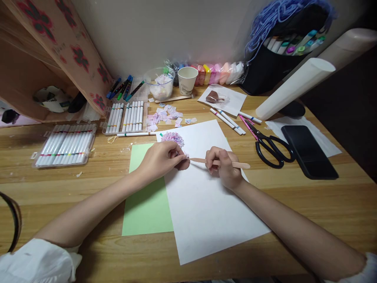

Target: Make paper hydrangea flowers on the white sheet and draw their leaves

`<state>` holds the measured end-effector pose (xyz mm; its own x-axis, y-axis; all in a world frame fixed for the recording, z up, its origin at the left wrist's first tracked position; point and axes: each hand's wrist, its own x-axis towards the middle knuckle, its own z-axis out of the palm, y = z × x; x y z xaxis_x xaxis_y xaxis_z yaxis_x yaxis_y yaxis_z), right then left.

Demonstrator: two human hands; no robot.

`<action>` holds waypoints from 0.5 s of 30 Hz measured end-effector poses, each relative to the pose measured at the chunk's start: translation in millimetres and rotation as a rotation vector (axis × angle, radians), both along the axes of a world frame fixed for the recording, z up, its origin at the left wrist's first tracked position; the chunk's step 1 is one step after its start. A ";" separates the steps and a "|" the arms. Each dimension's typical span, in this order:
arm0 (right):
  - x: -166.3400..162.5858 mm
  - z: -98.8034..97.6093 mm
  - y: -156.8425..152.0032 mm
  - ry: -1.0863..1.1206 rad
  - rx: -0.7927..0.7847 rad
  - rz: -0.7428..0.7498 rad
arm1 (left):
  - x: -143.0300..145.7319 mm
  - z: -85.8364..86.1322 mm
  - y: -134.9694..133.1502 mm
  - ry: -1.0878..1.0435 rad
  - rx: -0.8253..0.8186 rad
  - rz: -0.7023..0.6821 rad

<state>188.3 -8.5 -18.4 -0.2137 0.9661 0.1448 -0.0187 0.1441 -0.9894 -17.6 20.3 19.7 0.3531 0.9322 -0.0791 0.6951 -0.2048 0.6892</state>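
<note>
My right hand [222, 167] is closed round a flat wooden stick [240, 165] that lies level over a white sheet [206, 204], its tip pointing left. My left hand [165, 157] is pinched at that tip, holding something too small to name. Just above my left hand, a cluster of small pink and purple paper bits [173, 138] sits on the white sheet. A green sheet [147, 204] lies under the white sheet's left side.
Loose paper scraps [165, 116], marker trays [125, 116] [66, 144], a clear bowl [160, 83] and a paper cup [187, 79] lie behind. Black scissors [271, 147], a dark phone [309, 151], loose markers [226, 120] and a white paper roll [294, 86] are on the right.
</note>
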 end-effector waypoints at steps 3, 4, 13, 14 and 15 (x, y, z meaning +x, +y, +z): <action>-0.6 -0.6 -0.3 -0.028 0.026 0.010 | 0.0 0.6 -0.5 -0.009 0.004 0.015; -0.7 -0.5 -0.6 -0.023 0.039 0.000 | -0.3 1.3 -1.1 -0.021 -0.004 0.014; -1.9 0.4 -2.9 0.076 0.205 -0.183 | -0.5 0.5 -2.8 -0.088 -0.140 -0.064; -2.0 0.1 -3.1 0.050 0.209 -0.149 | -0.6 -0.3 -1.7 -0.077 -0.123 -0.048; -1.9 0.0 -3.2 0.020 0.219 -0.109 | -0.8 -1.0 -0.6 -0.063 -0.099 -0.029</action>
